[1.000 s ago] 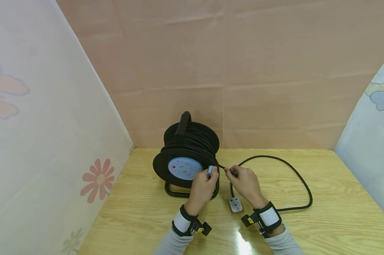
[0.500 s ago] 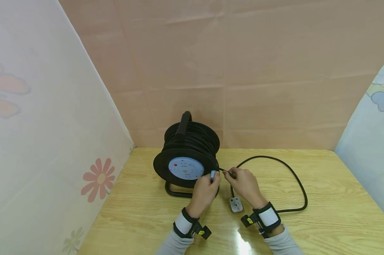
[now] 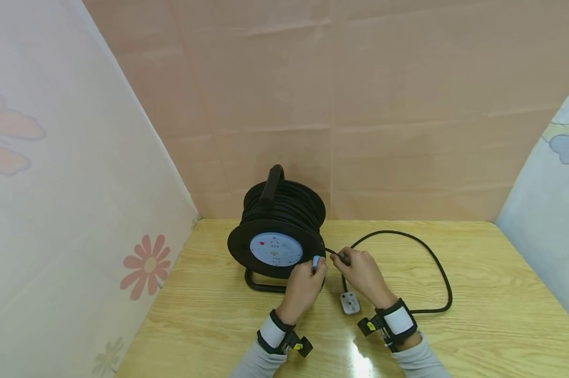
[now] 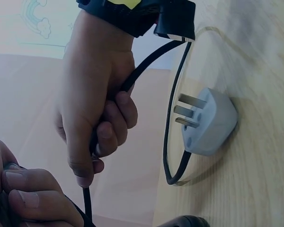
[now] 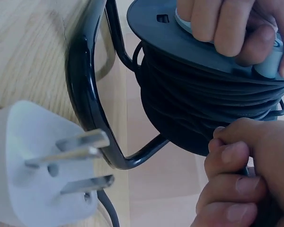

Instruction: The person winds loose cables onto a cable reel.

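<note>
A black cable reel (image 3: 291, 207) stands upright on the table, its round light-blue socket panel (image 3: 276, 249) facing forward. My left hand (image 3: 302, 289) holds the blue crank knob (image 5: 270, 60) at the right side of the reel's front disc. To the right of it, my right hand (image 3: 362, 274) grips the black cable (image 4: 141, 66) with curled fingers. A short stretch of cable runs from that hand to the reel's wound coils (image 5: 199, 90). Just below the right hand lies a white three-pin plug (image 3: 349, 303), prongs up, on the cable's end.
The loose cable makes a wide loop on the wooden table (image 3: 190, 315), right of the reel. A black tubular stand (image 5: 83, 71) carries the reel, with a carrying handle (image 3: 271, 186) on top. A brown papered wall (image 3: 407, 131) rises behind, a white patterned sheet (image 3: 76, 184) at left.
My left hand has moved the knob slightly down and right, and the socket panel has turned a little clockwise. The cable loop has shrunk leftward. The right hand stays nearly in place.
</note>
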A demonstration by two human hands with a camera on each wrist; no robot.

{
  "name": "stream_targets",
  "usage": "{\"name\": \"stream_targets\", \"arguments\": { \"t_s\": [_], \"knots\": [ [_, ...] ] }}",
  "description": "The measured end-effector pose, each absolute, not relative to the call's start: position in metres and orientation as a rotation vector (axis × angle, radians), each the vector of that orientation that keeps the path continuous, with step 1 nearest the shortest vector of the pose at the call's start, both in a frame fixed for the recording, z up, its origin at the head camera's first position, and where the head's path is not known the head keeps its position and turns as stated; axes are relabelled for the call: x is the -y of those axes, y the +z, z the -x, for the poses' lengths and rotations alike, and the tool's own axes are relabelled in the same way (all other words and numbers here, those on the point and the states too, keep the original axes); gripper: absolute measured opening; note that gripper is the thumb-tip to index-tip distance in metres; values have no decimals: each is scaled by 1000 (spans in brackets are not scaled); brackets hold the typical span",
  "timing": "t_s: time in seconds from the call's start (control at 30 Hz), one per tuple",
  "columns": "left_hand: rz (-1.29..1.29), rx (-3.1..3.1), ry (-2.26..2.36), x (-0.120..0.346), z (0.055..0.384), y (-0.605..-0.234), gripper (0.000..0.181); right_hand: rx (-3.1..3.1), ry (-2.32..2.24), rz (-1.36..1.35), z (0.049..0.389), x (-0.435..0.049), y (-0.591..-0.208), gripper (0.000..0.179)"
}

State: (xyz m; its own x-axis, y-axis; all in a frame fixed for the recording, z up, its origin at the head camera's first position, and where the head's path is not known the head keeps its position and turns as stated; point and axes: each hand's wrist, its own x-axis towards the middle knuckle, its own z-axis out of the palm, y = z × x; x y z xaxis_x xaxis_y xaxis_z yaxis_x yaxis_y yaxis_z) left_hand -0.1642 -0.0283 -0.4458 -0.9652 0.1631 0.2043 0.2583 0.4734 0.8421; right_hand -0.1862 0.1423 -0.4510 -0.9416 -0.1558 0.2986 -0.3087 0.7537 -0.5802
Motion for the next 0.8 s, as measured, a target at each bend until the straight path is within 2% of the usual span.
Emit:
{"name": "stream_targets", "arguments": {
  "t_s": [0.8],
  "knots": [
    [336, 2684, -1482, 31, 163, -462, 50, 2785, 1006, -371, 185, -145, -452, 10]
  ]
}}
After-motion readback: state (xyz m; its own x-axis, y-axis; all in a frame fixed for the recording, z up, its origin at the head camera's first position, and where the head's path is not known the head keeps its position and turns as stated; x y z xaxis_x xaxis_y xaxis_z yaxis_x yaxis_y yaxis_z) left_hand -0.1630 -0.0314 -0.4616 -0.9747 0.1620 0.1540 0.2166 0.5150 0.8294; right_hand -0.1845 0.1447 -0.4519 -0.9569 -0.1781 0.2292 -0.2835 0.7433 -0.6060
